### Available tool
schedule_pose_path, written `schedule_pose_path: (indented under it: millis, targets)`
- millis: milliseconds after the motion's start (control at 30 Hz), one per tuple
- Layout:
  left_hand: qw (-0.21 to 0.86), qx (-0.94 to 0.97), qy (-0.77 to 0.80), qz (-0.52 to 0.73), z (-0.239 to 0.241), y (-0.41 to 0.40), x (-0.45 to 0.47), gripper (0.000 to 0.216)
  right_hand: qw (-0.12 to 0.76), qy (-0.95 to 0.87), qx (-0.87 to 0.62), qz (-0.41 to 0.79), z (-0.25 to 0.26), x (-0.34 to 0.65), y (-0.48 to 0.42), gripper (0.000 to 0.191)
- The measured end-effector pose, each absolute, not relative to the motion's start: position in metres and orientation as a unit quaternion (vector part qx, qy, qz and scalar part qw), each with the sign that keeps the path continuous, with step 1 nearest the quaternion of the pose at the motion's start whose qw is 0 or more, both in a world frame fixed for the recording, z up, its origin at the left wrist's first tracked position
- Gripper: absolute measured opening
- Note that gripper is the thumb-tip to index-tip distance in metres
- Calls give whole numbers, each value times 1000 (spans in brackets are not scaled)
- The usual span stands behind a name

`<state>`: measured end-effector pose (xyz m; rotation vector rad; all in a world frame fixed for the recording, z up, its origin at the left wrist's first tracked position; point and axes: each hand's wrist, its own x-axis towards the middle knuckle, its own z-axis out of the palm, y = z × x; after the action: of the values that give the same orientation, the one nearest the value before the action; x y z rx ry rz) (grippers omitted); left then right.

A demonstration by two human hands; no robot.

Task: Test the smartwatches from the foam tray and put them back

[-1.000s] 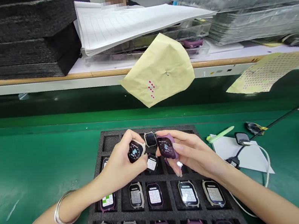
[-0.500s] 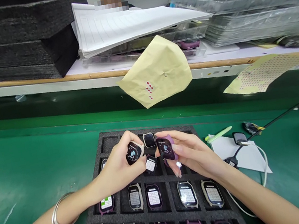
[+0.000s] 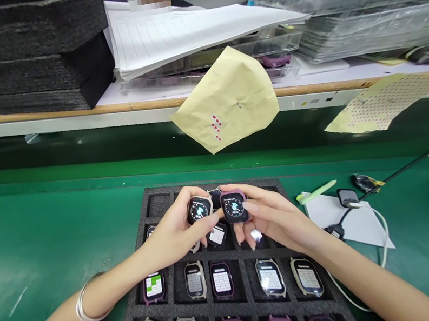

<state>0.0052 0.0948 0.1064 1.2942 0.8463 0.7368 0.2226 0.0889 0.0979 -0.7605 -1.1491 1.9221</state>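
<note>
My left hand (image 3: 184, 223) is closed round a light-rimmed smartwatch (image 3: 198, 209) with a lit dial. Beside it, my right hand (image 3: 266, 212) grips a purple smartwatch (image 3: 234, 206) showing a similar dial, its face turned up. Both are held over a black foam tray (image 3: 240, 265). Several smartwatch bodies sit in the tray's compartments, among them a purple one (image 3: 221, 280) and a silver one (image 3: 270, 278), most with white grids on their screens. Another watch (image 3: 216, 197) is partly hidden behind the two in my hands.
On the green bench (image 3: 46, 238), a white sheet (image 3: 358, 229) lies right of the tray with a green pen (image 3: 318, 192), a cabled watch (image 3: 347, 196) and a white cable. The shelf behind carries black foam (image 3: 17, 62), papers (image 3: 192, 27) and stacked clear trays (image 3: 373, 30). A person is partly visible beyond.
My left hand has moved slightly right and its watch now sits more level. The purple watch has turned to face me more squarely and risen slightly. The two watches are closer together.
</note>
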Motion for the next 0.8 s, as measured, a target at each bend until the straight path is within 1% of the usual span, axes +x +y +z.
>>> schedule_pose_path:
  millis: [133,233,367,800]
  targets:
    - [715,501,341,349,106,98,5,19,364,-469,-324,737,96,225,91,36]
    - [743,464,330,352,105,101,3,19,378,-484,-343,711,95,226,90,30]
    - [742,461,346,343,103,102,2,24,404,-483,-360,688,92,227,90,30]
    - [738,477,344,330,103,101,4,28,414,-502,-356,671,94,227,87,31]
